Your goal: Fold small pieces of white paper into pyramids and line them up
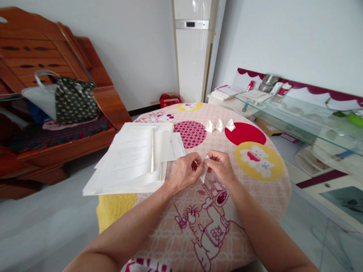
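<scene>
Between my two hands, above the middle of the table, is a small piece of folded white paper (203, 176). My left hand (187, 170) pinches it from the left, fingers curled. From the other side my right hand (219, 164) grips its upper edge between thumb and forefinger. Most of the paper is hidden behind the fingers. Beyond my hands, three small folded paper shapes (219, 125) stand in a row on the tablecloth, the rightmost touching the red circle. Left of my left hand lies a stack of paper sheets (127, 158), some printed.
A patterned pink tablecloth (255, 200) covers the round table. At the left is a wooden bench (104, 107) with a bag (75, 100) on it. A glass-topped stand (297, 117) runs along the right, and a tall white air conditioner (191, 56) stands behind.
</scene>
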`<state>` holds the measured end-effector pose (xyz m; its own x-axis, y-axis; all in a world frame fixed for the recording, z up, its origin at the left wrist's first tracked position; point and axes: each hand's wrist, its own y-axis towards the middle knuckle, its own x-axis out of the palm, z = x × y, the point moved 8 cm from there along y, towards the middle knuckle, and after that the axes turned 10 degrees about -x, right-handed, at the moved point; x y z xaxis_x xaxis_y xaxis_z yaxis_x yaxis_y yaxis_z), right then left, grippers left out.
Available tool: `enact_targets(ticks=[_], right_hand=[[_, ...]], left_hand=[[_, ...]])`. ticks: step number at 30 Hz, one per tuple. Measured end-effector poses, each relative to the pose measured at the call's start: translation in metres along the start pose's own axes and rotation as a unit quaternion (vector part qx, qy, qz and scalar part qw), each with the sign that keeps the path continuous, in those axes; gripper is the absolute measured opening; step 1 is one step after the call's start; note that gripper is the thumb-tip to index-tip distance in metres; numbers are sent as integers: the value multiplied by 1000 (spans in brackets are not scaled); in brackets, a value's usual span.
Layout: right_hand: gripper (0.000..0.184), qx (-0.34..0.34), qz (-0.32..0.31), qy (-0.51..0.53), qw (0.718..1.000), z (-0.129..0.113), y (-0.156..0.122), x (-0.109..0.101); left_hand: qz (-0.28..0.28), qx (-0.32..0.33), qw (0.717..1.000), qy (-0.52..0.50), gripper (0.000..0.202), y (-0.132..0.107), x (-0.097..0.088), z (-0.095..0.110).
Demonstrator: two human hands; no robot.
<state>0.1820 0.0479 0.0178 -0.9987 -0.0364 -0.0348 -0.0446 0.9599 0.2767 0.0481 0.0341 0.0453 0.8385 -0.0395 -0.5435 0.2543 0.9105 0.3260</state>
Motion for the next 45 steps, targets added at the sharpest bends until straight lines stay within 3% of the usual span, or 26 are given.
enact_targets(ticks=[8, 13, 20, 36, 42, 45], right_hand=[[11, 14, 25, 8, 1000, 6, 1, -3], [10, 6, 30, 47, 998, 7, 2, -2], [9, -4, 18, 96, 995, 10, 1, -2], [16, -15, -1, 105, 994, 11, 3, -1], [35, -38, 4, 85, 996, 6, 4, -10], [34, -49, -7, 60, 997, 4, 3, -9]], left_hand=[[-4, 3, 1000, -11, 12, 0, 2, -1], [-58, -79, 977, -190, 8, 4, 11, -18], [-95, -82, 935, -333, 12, 8, 18, -21], [-87, -74, 936, -333, 15, 7, 13, -20], [-75, -82, 943, -315, 13, 9, 9, -23], [-77, -81, 948, -299, 13, 9, 10, -25]])
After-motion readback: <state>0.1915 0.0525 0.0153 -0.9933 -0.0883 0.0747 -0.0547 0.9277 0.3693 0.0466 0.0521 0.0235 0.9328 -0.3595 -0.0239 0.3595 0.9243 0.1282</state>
